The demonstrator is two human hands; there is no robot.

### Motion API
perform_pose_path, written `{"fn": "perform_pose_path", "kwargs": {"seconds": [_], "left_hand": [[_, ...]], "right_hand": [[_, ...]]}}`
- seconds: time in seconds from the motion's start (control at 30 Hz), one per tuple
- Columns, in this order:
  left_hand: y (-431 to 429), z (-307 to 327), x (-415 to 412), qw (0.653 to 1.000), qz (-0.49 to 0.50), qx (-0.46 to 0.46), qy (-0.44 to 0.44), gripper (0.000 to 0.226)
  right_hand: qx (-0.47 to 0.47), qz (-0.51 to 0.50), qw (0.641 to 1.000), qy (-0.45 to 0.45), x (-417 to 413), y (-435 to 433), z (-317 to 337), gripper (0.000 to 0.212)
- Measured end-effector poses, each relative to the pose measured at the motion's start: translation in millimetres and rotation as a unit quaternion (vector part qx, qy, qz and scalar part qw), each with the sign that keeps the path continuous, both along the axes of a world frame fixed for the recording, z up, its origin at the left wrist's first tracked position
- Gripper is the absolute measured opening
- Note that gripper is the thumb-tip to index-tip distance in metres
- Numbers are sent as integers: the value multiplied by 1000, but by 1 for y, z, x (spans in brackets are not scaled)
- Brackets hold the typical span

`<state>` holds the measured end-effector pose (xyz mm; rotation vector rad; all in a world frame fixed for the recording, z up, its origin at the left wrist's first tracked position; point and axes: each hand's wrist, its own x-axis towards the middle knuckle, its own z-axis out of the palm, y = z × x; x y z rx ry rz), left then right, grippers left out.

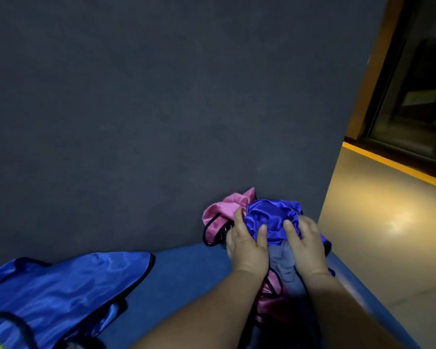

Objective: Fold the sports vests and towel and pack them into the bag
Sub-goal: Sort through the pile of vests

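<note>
**Both hands down on the purple vest, right by the carpet edge**

So, the hands first. They sit side by side with a small gap between them, both on the same crumpled bundle. The left hand [248,244] lies on the purple vest [272,217] with its fingers pretty much straight, pressing on the shiny fabric, and the thumb points up toward the middle of the bundle. The right hand [306,245] is on the other side, thumb on top and the rest of the fingers curled over the right edge of the vest, so that one looks like an actual grip.

In the gap between the wrists there's a duller grey-blue cloth [285,263]. It might be the towel, but honestly I can't tell. A pink vest [227,210] with black trim pokes out from behind and left of the purple one, touching it, and more pink shows lower down under the forearms. Something dark sits under the pile, and I can't say if that's the bag.

Further out, a second blue vest [68,285] lies spread out at bottom left, well apart from the pile, on a blue mat [186,273]. Beyond that is dark grey carpet [161,96]. On the right there's a shiny beige floor [388,222], a yellow strip [393,165] and a dark window [418,84].
</note>
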<state>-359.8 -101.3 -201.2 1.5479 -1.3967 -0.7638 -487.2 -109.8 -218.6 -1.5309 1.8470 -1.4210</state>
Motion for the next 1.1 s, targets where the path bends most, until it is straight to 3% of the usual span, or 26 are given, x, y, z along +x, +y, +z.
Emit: {"fn": "perform_pose_path", "kwargs": {"seconds": [0.03,0.1,0.2,0.3,0.43,0.5,0.6,0.73,0.83,0.97,1.03,1.1], "left_hand": [[2,-2,2,999,24,0,-46,73],[7,0,4,995,51,-27,-78,83],[12,9,10,986,78,-146,-35,92],[2,18,20,974,61,-209,-54,83],[-26,20,33,978,-48,-89,-183,93],[-26,11,34,973,-80,-54,-211,88],[-7,-6,30,976,-129,-71,-161,71],[8,-24,19,981,-129,-44,-141,95],[12,-27,12,983,-130,-15,-126,98],[14,-33,0,985,-133,0,-107,70],[15,-36,-2,985,-126,15,-113,88],[13,-40,-2,985,-114,25,-130,120]], "right_hand": [[20,-6,1000,14,-5,-1,-5,104],[16,-62,996,57,-9,5,2,93],[-25,-156,983,88,-3,22,26,76],[-40,-146,986,65,11,31,39,76],[50,-105,988,104,35,30,33,63],[97,-98,984,110,41,31,18,59],[108,-117,981,110,39,34,-5,56],[45,-124,986,99,31,33,-12,67],[-14,-99,989,111,23,27,-18,77],[-10,-48,991,125,10,15,-24,82],[1,-35,990,136,7,11,-26,83],[13,-30,990,140,6,9,-27,83]]}}
